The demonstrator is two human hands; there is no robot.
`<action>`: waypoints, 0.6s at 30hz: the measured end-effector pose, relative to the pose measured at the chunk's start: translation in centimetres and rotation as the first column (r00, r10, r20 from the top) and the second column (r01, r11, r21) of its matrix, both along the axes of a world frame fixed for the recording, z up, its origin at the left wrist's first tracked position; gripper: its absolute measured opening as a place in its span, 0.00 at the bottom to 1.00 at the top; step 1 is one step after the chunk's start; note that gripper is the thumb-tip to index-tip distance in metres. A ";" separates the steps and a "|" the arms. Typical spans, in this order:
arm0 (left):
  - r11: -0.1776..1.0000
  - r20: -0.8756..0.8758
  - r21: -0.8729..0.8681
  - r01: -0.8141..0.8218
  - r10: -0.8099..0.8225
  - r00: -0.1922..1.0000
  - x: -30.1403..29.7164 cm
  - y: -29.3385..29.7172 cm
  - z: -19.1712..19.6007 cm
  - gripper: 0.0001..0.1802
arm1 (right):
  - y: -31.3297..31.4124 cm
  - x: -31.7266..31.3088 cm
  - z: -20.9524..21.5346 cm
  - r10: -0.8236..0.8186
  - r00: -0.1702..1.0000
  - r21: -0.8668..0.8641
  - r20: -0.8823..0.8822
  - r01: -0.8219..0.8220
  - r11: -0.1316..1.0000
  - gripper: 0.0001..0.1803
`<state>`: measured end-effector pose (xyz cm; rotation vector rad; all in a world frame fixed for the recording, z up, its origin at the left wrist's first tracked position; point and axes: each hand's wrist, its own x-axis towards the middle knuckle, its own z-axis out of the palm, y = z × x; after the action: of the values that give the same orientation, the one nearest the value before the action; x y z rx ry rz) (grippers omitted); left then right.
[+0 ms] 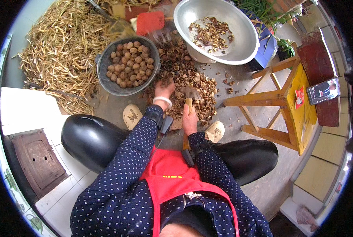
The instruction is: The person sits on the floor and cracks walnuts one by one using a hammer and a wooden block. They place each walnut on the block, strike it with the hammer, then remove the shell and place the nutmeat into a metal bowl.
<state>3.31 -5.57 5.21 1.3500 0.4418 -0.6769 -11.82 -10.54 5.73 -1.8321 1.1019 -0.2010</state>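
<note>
My right hand (pixel 190 119) grips the wooden handle of a hammer (pixel 189 103), its metal head over a pile of cracked walnut shells (pixel 206 89). Just left of the hammer head, my left hand (pixel 164 91) is low over the shells with its fingers curled in. What those fingers hold, if anything, I cannot make out. Beyond the left hand stands a dark grey bucket (pixel 101 77) of whole walnuts (pixel 131 65). At the far side, a wide metal basin (pixel 245 47) contains broken walnut pieces (pixel 214 35).
Dry straw (pixel 62 43) is heaped at the far left, near a red dustpan-like piece (pixel 150 22). On the right is a yellow wooden stool (pixel 283 98) with a phone (pixel 323 91) propped on it. Blue box-like material (pixel 265 49) lies behind the basin. My cream shoes (pixel 215 131) flank the shells.
</note>
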 end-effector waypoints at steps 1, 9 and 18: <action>0.949 -0.073 -0.286 -0.134 0.118 0.990 1.0 -0.4 0.7 0.42 | 0.0 0.0 0.0 -0.006 1.000 0.011 -0.002 0.006 1.000 0.25; 0.973 0.465 -0.139 0.187 -0.102 0.879 6.0 -2.8 7.5 0.18 | -0.1 0.4 0.5 0.007 1.000 0.074 0.015 -0.008 0.997 0.24; 0.636 0.656 0.741 -0.216 -0.617 0.434 20.6 5.3 3.0 0.21 | 0.0 0.5 -0.6 0.056 0.998 0.057 0.015 -0.057 0.997 0.25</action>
<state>23.91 -0.30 8.25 2.3965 -0.4530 0.1850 -11.35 -10.57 5.13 -1.8058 1.0345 -0.1471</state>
